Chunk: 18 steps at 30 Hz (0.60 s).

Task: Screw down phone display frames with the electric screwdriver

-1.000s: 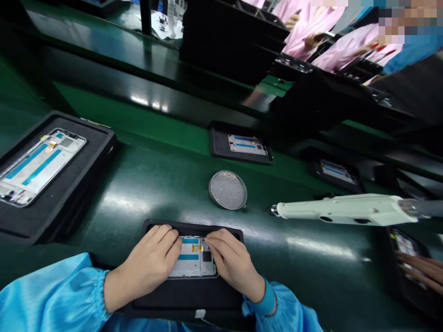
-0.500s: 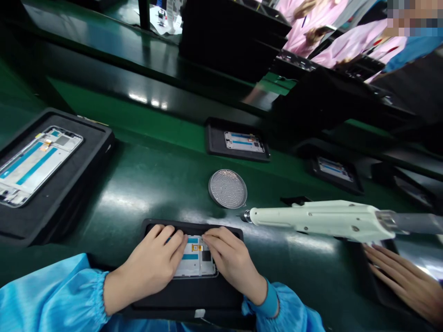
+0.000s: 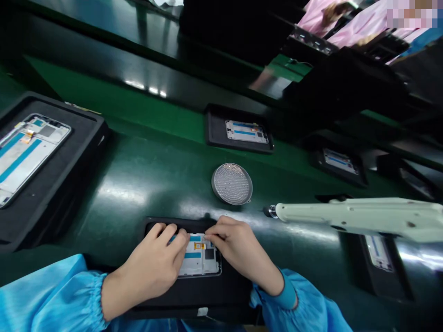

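A silver phone frame (image 3: 190, 265) with blue strips and an orange flex piece lies in a black tray (image 3: 166, 302) in front of me. Over its left part rests my left hand (image 3: 152, 263), fingers bent and spread across the upper edge. My right hand (image 3: 238, 244) pinches at the upper right of the frame, thumb and forefinger together; whatever is between the fingertips is too small to make out. A round dish (image 3: 232, 184) with a dimpled surface sits beyond the tray. Right of it is a pale green electric screwdriver (image 3: 346, 216), its tip pointing left.
On the left, a thick black tray (image 3: 74, 138) holds a larger-looking phone frame (image 3: 38, 147). More trays with frames stand at the back (image 3: 216, 131), far right and lower right (image 3: 398, 276). People in pink clothing work across the bench.
The view has shifted somewhat. My right hand's fingers have drawn into a tighter pinch, while my left hand stays on the frame. Another person's hand has left the lower-right tray.
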### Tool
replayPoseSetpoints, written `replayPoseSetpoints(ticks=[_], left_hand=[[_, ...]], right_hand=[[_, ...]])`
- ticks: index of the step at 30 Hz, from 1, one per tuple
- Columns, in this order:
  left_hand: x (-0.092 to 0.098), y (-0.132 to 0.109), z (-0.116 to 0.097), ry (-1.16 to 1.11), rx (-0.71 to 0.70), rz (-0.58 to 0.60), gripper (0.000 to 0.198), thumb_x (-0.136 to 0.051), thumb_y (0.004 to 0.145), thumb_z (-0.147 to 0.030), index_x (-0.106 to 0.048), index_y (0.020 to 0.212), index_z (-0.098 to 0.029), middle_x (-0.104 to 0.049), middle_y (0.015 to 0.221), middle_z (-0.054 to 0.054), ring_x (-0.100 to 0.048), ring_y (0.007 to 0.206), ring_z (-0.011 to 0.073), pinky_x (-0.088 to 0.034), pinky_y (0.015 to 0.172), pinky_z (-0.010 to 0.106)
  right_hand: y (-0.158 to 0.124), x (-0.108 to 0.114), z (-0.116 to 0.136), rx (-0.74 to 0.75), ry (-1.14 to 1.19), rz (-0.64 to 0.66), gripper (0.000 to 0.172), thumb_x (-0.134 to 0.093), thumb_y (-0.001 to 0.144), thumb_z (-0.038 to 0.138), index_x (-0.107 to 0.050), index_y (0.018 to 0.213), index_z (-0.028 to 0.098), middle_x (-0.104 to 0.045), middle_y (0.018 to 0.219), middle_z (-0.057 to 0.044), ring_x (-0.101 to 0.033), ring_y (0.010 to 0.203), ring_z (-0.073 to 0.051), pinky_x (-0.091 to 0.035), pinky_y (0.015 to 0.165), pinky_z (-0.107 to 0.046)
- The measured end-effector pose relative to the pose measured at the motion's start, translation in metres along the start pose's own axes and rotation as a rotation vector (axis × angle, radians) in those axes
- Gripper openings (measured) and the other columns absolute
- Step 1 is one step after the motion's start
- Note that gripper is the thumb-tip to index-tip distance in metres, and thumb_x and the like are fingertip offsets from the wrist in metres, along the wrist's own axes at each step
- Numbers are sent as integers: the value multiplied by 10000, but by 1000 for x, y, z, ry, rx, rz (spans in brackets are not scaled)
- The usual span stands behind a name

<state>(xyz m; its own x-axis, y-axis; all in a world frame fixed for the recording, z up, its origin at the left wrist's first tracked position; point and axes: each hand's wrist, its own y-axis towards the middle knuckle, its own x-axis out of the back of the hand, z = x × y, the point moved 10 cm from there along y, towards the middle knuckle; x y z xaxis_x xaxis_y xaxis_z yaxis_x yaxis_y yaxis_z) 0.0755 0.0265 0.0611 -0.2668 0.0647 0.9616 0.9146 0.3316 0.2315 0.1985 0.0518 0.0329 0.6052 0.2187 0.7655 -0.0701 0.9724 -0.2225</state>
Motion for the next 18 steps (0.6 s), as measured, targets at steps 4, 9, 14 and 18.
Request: replayPoseSetpoints(ticks=[4,9,14,18], left_hand=[[-3,0,3,-8,16,7,279,-486,934,-105,-683,1114,-23,-650,1113,173,-567,953,318,-454,772,441],[0,-8,7,-20,15,-41,307,-479,949,-91,-652,1191,-19,-659,1141,162,-582,1014,301,-479,834,420],[12,-22,8,-55,16,-73,314,-569,950,-242,-673,1158,-31,-607,1276,217,-517,1242,385,-424,1029,506],[8,-31,15,-85,36,85,760,-645,817,-644,-555,1378,-140,-385,1530,239,-285,1432,501,-304,1104,661]], right_hand=[[-3,6,0,-26,42,0,156,-657,832,91,-735,752,200,-668,731,-20,-635,642,-137,-496,599,-257],[-69,51,-54,-286,323,-362,211,-713,820,352,-626,714,191,-577,612,21,-558,537,-112,-445,505,-230],[-142,115,-105,-532,532,-1199,642,-875,593,368,-542,1126,234,-606,1030,3,-609,893,-124,-487,759,-243],[-83,128,-105,-336,776,-1235,755,-841,588,255,-464,1242,238,-642,1102,-22,-628,1045,-174,-484,893,-324]])
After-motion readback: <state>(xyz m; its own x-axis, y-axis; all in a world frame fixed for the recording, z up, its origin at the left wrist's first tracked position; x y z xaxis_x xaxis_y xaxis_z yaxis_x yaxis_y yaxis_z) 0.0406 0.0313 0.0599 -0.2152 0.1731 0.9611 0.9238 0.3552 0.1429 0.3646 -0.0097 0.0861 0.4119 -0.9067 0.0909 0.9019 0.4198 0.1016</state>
